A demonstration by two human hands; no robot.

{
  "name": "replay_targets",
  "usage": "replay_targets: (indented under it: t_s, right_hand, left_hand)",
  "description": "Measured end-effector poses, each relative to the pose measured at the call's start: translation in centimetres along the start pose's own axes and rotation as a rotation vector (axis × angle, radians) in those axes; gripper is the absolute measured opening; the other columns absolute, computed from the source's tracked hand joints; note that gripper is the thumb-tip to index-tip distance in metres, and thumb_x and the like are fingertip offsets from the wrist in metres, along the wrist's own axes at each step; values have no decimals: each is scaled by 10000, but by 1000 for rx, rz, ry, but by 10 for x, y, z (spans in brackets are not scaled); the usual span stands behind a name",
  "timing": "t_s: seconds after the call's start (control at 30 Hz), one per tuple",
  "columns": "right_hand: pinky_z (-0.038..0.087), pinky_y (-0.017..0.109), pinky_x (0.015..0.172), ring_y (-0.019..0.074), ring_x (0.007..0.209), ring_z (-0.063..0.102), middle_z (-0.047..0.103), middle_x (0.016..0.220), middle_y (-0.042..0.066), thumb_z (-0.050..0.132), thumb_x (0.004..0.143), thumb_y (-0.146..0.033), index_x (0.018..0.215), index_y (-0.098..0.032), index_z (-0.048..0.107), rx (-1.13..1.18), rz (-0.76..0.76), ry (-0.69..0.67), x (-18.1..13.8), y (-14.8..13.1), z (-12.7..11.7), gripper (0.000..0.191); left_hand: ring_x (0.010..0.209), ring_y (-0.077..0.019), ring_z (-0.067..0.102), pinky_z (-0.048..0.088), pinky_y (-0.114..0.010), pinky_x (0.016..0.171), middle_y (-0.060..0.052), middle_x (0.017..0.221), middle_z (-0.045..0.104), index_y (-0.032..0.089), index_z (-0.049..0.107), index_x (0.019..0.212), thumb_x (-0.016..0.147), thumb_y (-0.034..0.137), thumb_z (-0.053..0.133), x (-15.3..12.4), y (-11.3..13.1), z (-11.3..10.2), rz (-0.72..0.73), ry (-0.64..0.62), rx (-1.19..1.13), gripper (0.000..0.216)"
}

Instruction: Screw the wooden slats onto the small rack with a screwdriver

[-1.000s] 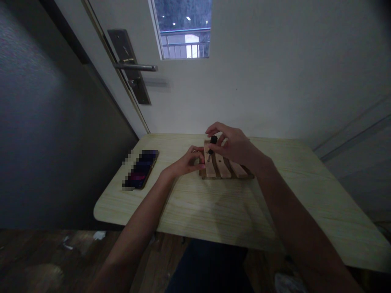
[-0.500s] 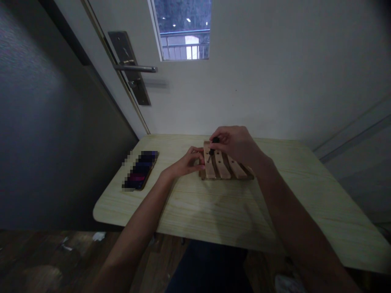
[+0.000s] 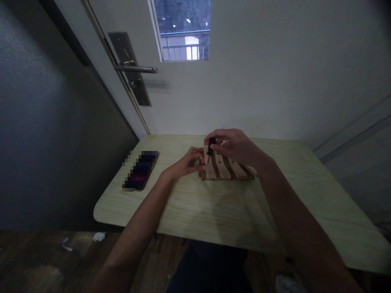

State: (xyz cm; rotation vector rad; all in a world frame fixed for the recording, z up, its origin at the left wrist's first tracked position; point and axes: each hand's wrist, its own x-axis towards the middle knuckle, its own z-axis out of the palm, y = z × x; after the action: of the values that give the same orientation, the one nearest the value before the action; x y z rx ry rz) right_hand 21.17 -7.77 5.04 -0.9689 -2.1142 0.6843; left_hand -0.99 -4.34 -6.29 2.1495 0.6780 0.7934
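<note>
A small wooden slatted rack (image 3: 224, 171), with light slanted slats on a darker base and small holes in the slats, lies on the table. My left hand (image 3: 187, 162) grips its left end, fingers curled behind and thumb at the front. In my right hand (image 3: 233, 143) is a small black-handled screwdriver (image 3: 211, 145), pinched between thumb and fingers. Its shaft points down at the leftmost slat; whether the tip sits in a screw is too small to tell. The right hand hides the rack's far right part.
A phone (image 3: 142, 171), partly pixelated, lies on the left of the pale wood-grain table (image 3: 195, 211). A white door (image 3: 259, 81) with a metal lever handle (image 3: 137, 68) and a window stands right behind the table. Scraps (image 3: 99, 236) lie on the floor.
My right hand has shifted slightly left and down, and the screwdriver handle now stands more upright over the leftmost slat. My left hand and the rack stay put.
</note>
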Motion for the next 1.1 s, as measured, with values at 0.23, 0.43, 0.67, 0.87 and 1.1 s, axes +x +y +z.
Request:
replay_targets:
  t_s: [0.23, 0.43, 0.67, 0.87, 1.1]
  right_hand:
    - [382, 243, 562, 98, 571, 505, 589, 617, -31, 779, 723, -314, 682, -184, 574, -104, 11, 200, 3, 3, 13, 246]
    - [430, 241, 574, 98, 620, 557, 671, 847, 8, 740, 761, -308, 898, -181, 637, -17, 20, 130, 3, 3, 13, 213]
    - [443, 243, 603, 121, 667, 610, 701, 787, 17, 679, 757, -160, 910, -173, 714, -37, 30, 35, 2, 0, 1, 157]
    - [398, 241, 555, 104, 583, 532, 611, 646, -17, 797, 708, -305, 692, -174, 578, -97, 37, 204, 2, 1, 10, 256]
    - [422, 243, 568, 99, 611, 548, 656, 829, 8, 749, 752, -313, 908, -177, 634, -25, 51, 116, 2, -1, 7, 237]
  left_hand:
    - [1276, -258, 431, 318, -473, 1170, -95, 1196, 451, 203, 599, 899, 860, 429, 670, 1, 3, -1, 8, -10, 11, 240]
    - [1295, -272, 409, 305, -484, 1171, -106, 1218, 477, 201, 603, 896, 859, 450, 667, 1, 5, -1, 8, -12, 9, 260]
    - [1268, -264, 420, 308, -472, 1164, -110, 1208, 472, 191, 601, 875, 857, 439, 675, 1, 1, 0, 10, -16, -5, 259]
    - [1239, -250, 426, 311, -468, 1162, -89, 1172, 453, 193, 596, 893, 864, 442, 666, 1, 5, -1, 10, -21, -5, 260]
    - [1240, -250, 442, 315, -473, 1167, -84, 1198, 444, 200, 597, 889, 866, 438, 665, 1, 4, 0, -1, -17, -22, 249]
